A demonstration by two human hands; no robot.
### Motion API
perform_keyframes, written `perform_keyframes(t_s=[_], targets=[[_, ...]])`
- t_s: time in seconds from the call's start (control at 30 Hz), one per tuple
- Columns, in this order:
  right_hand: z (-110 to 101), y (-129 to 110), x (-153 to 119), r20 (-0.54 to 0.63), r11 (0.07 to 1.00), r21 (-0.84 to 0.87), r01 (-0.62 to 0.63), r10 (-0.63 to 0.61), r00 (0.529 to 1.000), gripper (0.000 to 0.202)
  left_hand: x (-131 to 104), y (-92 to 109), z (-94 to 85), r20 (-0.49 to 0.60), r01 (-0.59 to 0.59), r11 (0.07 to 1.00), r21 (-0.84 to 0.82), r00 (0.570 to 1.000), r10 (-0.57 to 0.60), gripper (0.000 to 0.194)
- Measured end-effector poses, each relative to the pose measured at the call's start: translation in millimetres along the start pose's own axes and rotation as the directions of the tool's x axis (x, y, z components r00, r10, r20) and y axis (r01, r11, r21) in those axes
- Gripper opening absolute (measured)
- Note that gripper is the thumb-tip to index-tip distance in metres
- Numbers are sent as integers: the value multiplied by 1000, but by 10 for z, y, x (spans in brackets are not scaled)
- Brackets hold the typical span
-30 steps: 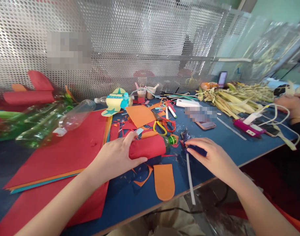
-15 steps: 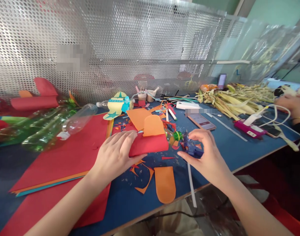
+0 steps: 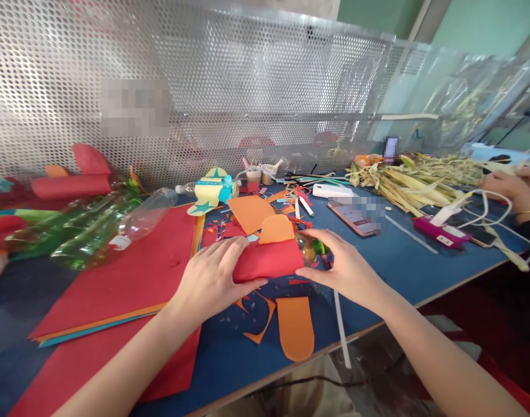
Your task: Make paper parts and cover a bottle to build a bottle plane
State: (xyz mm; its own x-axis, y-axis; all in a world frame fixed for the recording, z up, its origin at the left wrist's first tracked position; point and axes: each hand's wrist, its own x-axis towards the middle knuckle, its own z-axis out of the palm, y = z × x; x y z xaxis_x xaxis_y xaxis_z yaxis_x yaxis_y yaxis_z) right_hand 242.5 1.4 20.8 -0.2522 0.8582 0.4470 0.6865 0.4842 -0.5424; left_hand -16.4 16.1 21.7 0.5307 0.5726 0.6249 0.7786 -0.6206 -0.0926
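Note:
Red paper is wrapped round a plastic bottle [image 3: 268, 259] that lies on its side in front of me, its green neck end pointing right. A rounded orange paper piece [image 3: 277, 229] stands up from the top of the wrap. My left hand [image 3: 212, 275] is closed round the wrapped left part. At the bare shoulder of the bottle, my right hand [image 3: 345, 266] curves its thumb and fingers round the paper's right edge; the neck is partly hidden by it. Below them a round-ended orange cutout [image 3: 295, 329] lies flat, next to orange offcuts [image 3: 265, 324].
Stacked red sheets [image 3: 130, 278] and green bottles [image 3: 95, 226] lie left. Behind are a yellow-papered bottle [image 3: 210, 188], markers [image 3: 306, 205] and scraps. A phone [image 3: 351, 219], a purple power strip [image 3: 442, 233], corn husks [image 3: 404, 179] and another person's hands [image 3: 503, 184] are right.
My right hand has moved left, from beside the dark blue tool onto the bottle's shoulder. That tool no longer shows clearly. My left hand keeps its hold on the wrapped bottle.

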Motion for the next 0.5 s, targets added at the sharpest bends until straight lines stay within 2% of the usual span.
perform_keyframes(t_s=[0.2, 0.33, 0.5], targets=[[-87, 13, 27, -50, 1000, -4, -23, 23, 998, 51, 7, -58, 1, 56, 90, 996, -15, 994, -89, 72], [-109, 42, 23, -87, 999, -4, -47, 46, 995, 51, -8, -134, 64, 55, 72, 993, -94, 996, -67, 59], [-127, 67, 0, -58, 998, 28, -63, 65, 996, 53, -15, -168, 118, -21, 16, 980, -198, 1000, -21, 50]])
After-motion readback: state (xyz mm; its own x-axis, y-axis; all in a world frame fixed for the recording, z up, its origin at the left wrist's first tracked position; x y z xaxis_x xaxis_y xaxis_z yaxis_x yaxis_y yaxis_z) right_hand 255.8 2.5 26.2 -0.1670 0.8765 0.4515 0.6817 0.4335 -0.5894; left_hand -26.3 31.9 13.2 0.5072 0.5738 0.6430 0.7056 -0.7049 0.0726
